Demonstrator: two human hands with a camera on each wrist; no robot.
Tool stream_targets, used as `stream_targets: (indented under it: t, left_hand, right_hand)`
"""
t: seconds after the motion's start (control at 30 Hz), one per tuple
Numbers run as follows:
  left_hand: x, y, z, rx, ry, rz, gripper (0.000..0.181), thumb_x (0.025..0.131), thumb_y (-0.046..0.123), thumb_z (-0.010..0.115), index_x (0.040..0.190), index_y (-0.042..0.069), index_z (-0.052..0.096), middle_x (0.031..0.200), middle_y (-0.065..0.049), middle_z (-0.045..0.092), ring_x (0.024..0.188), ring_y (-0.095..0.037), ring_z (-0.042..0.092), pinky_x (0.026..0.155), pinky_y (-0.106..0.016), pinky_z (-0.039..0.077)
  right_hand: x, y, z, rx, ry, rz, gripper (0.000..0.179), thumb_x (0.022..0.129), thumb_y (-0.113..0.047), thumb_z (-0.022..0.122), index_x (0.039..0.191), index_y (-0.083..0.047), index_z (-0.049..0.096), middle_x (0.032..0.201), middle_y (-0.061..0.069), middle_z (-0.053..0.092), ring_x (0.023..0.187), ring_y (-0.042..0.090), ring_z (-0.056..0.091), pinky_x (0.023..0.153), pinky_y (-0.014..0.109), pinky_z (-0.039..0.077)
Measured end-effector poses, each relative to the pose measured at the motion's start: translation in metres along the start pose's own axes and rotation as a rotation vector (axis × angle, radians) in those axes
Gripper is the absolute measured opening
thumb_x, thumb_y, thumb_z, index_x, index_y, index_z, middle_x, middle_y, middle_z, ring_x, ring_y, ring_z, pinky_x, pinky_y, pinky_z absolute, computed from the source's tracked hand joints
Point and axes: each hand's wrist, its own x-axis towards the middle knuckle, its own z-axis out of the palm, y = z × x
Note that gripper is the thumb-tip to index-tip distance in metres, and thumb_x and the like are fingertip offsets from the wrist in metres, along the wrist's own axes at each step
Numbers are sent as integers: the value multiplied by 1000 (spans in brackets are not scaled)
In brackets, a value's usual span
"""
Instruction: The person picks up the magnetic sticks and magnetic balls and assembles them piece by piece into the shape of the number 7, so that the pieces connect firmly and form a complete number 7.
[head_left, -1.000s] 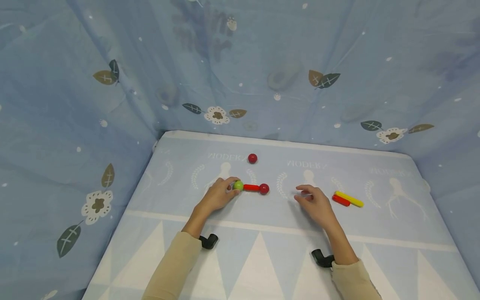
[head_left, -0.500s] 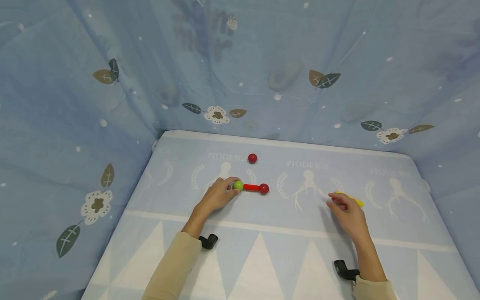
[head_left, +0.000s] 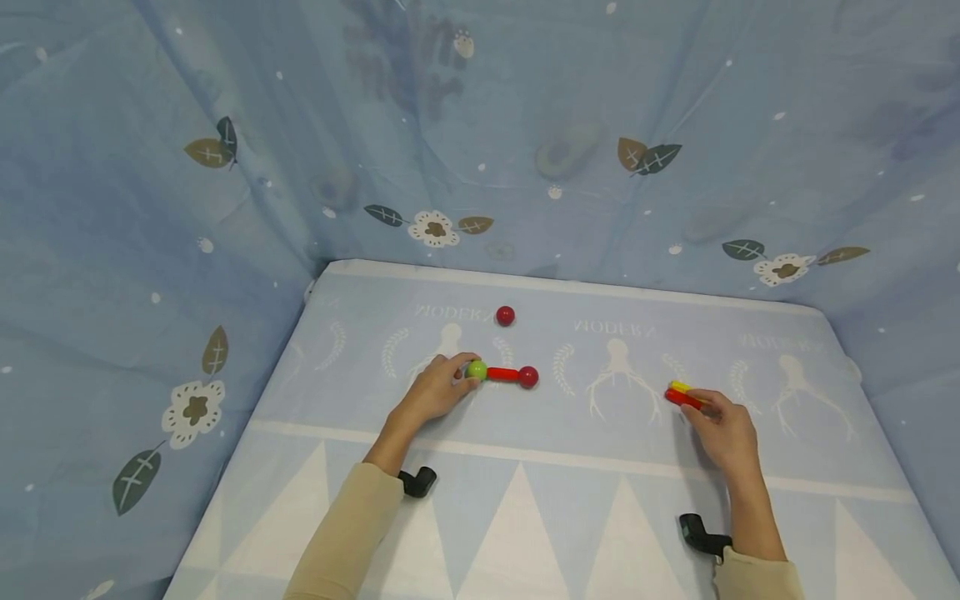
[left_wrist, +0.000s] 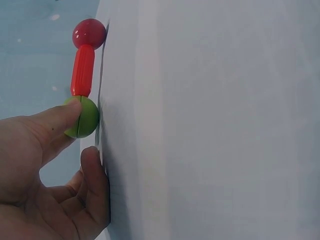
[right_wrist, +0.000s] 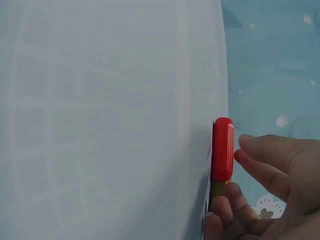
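Note:
My left hand pinches a green ball between thumb and forefinger. A short red rod joins that ball to a dark red ball, the three in a line low at the table. On the right, my right hand is over the near end of a second red rod and a yellow rod lying beside it. In the right wrist view the thumb and forefinger stand a little off the red rod, the other fingers curl by its lower end, and the yellow rod is mostly hidden.
Another dark red ball lies farther back on the table, which has a pale patterned cover. Blue patterned cloth hangs behind and at both sides. A black camera mount sticks out from each wrist.
My right hand has moved right, from the table's middle to the loose red and yellow rods, and now covers part of them. My left hand and the joined pieces have stayed put.

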Motion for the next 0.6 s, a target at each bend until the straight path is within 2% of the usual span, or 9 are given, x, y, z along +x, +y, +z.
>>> stream_targets:
  t: [0.13,0.4,0.6]
  left_hand:
    - [1,0,0,3,4,0,43,99,33,65,140,24,56,100,-5,52,83,-21,50,71,-37,41]
    - [0,1,0,5,8,11,44,99,33,65,140,23,56,99,-6,52,82,-21,49,70,-37,41]
    - [-1,2,0,4,13,11,43,99,33,65,140,23,56,98,-5,51,82,-22,48,70,-37,40]
  right_hand:
    - [0,4,2,1,3,28,34,96,-14,66,124,5,63,111,35,60,93,43,58,67,39,41]
    - [2,10,4,-9,-20,29,31,94,-12,70,118,6,65,107,31,65,76,28,54,60,32,39]
    - [2,9,5,-30,-16,21,30,93,-10,70,117,8,64,107,32,64,79,32,53,63,35,39]
